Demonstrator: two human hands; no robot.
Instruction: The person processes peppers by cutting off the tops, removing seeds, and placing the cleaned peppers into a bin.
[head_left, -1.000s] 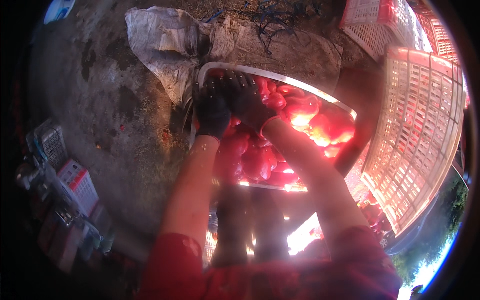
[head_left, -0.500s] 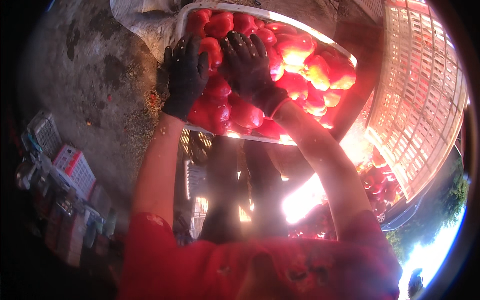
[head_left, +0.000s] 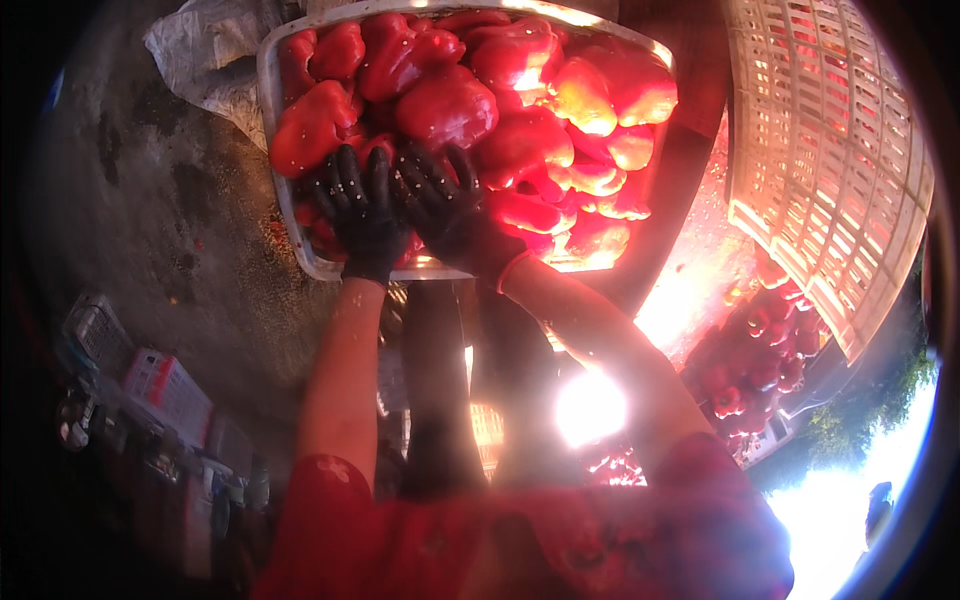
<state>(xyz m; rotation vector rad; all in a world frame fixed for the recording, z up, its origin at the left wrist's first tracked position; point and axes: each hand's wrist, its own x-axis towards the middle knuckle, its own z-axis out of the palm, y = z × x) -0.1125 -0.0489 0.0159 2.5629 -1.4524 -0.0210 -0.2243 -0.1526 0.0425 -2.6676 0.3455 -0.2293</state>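
Red bell peppers [head_left: 447,106] fill a pale plastic crate [head_left: 275,140] in front of me, heaped close together. My left hand [head_left: 362,220], in a dark glove dotted with small pale bits, lies with fingers spread over the peppers at the crate's near left. Close beside it, my right hand [head_left: 445,215], gloved the same way, rests on the peppers with its fingers stretched out. Neither hand grips a pepper that I can see. Both palms cover the fruit beneath them. Strong sunlight washes out the peppers on the right.
A tall slatted plastic basket [head_left: 830,150] stands at the right. Below it lies a pile of red peppers [head_left: 755,350]. Pale sacking [head_left: 205,65] lies by the crate's far left corner. Smaller crates [head_left: 168,395] and other items sit at the lower left.
Both hands have drawn back toward me, from the peppers at the far left to those by the near rim. The view has shifted, so the crate appears farther left.
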